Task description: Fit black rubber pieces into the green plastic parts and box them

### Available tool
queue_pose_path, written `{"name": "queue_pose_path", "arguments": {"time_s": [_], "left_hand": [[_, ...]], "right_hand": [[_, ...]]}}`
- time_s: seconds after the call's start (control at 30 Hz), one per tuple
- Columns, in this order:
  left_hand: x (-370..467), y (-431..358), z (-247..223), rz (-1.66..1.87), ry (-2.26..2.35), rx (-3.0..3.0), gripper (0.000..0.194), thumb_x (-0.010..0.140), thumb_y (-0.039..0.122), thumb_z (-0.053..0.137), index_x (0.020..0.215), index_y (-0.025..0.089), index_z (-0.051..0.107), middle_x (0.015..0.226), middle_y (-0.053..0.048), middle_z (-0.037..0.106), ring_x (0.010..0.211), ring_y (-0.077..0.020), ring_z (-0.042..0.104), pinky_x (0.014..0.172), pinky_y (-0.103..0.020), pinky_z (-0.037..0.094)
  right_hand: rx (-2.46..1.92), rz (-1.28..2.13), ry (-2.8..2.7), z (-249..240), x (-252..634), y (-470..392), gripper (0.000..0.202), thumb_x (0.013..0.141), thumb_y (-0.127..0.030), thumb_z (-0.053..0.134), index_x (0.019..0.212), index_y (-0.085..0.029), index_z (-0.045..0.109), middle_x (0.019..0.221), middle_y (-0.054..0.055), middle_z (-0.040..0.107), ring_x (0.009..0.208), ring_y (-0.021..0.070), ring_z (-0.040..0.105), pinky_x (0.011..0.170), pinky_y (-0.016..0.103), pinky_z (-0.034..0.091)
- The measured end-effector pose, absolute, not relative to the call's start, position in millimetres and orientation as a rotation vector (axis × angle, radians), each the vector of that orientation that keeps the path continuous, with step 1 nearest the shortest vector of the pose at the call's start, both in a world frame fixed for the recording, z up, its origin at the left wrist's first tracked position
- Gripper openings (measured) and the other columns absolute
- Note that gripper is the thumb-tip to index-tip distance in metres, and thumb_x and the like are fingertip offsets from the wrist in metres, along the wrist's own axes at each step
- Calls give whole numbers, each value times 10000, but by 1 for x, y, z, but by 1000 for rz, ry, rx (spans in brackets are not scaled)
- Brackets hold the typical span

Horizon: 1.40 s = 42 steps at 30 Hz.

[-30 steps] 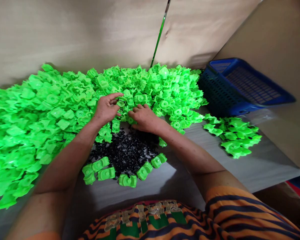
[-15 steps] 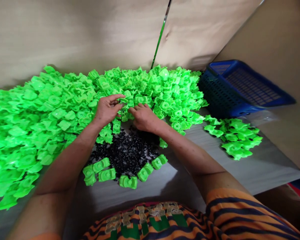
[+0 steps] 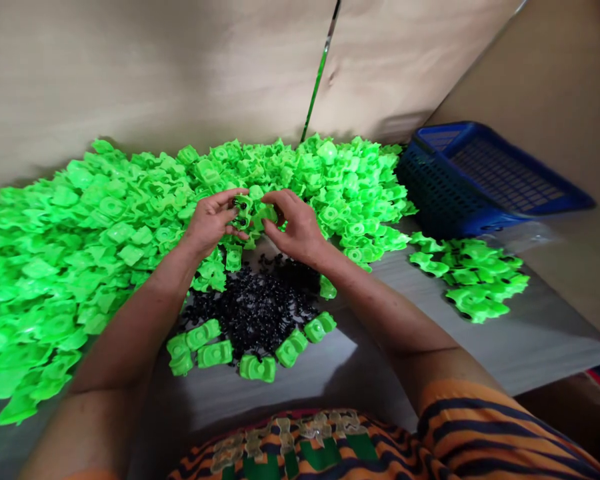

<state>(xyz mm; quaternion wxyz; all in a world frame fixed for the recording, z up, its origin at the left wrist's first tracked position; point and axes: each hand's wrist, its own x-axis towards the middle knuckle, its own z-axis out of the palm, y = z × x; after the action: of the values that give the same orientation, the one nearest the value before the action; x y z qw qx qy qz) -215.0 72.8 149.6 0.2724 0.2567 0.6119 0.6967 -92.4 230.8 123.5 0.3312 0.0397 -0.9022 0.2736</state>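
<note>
In the head view, the left hand (image 3: 211, 223) pinches a green car piece with black wheels (image 3: 242, 211) near the centre of the frame; the right hand (image 3: 296, 227) curls just beside it, its fingertips partly hidden against green pieces (image 3: 150, 200), so its grasp I cannot tell

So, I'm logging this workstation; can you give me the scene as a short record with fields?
left hand: holds a green plastic toy car body with black wheels
right hand: close beside it; grip unclear
main heap: bright green plastic car bodies, behind the hands
centre: pile of small black parts
near side: several green bodies around the pile
right: wheeled green cars, before a blue plastic basket
</note>
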Motion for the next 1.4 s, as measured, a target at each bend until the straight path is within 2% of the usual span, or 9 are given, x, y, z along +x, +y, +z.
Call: {"name": "queue_pose_path", "arguments": {"time_s": [0.1, 0.27, 0.43, 0.57, 0.73, 0.9, 1.2, 1.4], "left_hand": [[-215, 71, 151, 1822, 1619, 637, 487, 709, 172, 750, 1194, 165, 702, 806, -10, 704, 628, -190, 708, 465, -290, 606], [-216, 70, 151, 1776, 1565, 655, 395, 714, 244, 804, 1076, 184, 659, 827, -25, 751, 598, -204, 732, 446, -268, 574], [-217, 69, 150, 1786, 1549, 678, 365, 721, 235, 808, 1060, 189, 681, 811, -6, 729, 588, -181, 725, 428, -230, 525], [-217, 70, 151, 1801, 1526, 665, 368, 711, 243, 824, 1047, 181, 687, 822, -14, 742, 595, -199, 738, 415, -232, 501], [-214, 70, 156, 1790, 1517, 623, 300, 747, 224, 774, 1029, 165, 690, 760, -10, 732, 528, -167, 695, 412, -223, 481], [-209, 70, 162, 1766, 1533, 574, 267, 733, 168, 717, 1000, 154, 700, 699, 24, 687, 483, -161, 670, 393, -228, 480], [-211, 71, 156, 1794, 1590, 628, 312, 684, 154, 718, 992, 170, 764, 812, 5, 737, 545, -145, 684, 416, -223, 521], [-213, 72, 150, 1765, 1643, 683, 284, 673, 156, 698, 940, 159, 792, 821, -9, 737, 547, -124, 661, 438, -218, 543]], "right_hand": [[139, 878, -2231, 123, -94, 229, 268, 951, -206, 571, 1219, -197, 580, 1038, 58, 645, 866, 173, 587, 742, 319, 501], [101, 1101, -2148, 123, -95, 227, 236, 985, -293, 633, 1205, -223, 587, 950, 12, 628, 803, 142, 572, 664, 280, 479], [98, 1073, -2130, 123, -96, 228, 187, 981, -372, 664, 1059, -212, 607, 924, 6, 623, 794, 128, 557, 651, 263, 468], [113, 979, -2151, 126, -94, 227, 138, 962, -309, 656, 1055, -209, 632, 962, 32, 665, 847, 155, 588, 702, 288, 502], [112, 874, -2179, 129, -91, 226, 118, 927, -236, 636, 1043, -217, 637, 992, 47, 672, 903, 184, 607, 815, 342, 546], [143, 852, -2180, 126, -93, 226, 139, 953, -259, 631, 1084, -212, 633, 1014, 56, 669, 911, 189, 607, 834, 351, 548], [180, 899, -2210, 123, -94, 225, 187, 994, -344, 666, 1120, -207, 648, 1004, 63, 661, 925, 201, 581, 825, 346, 520], [163, 885, -2251, 121, -95, 224, 219, 981, -319, 700, 1166, -215, 650, 1005, 53, 660, 891, 192, 567, 788, 329, 501]]}}
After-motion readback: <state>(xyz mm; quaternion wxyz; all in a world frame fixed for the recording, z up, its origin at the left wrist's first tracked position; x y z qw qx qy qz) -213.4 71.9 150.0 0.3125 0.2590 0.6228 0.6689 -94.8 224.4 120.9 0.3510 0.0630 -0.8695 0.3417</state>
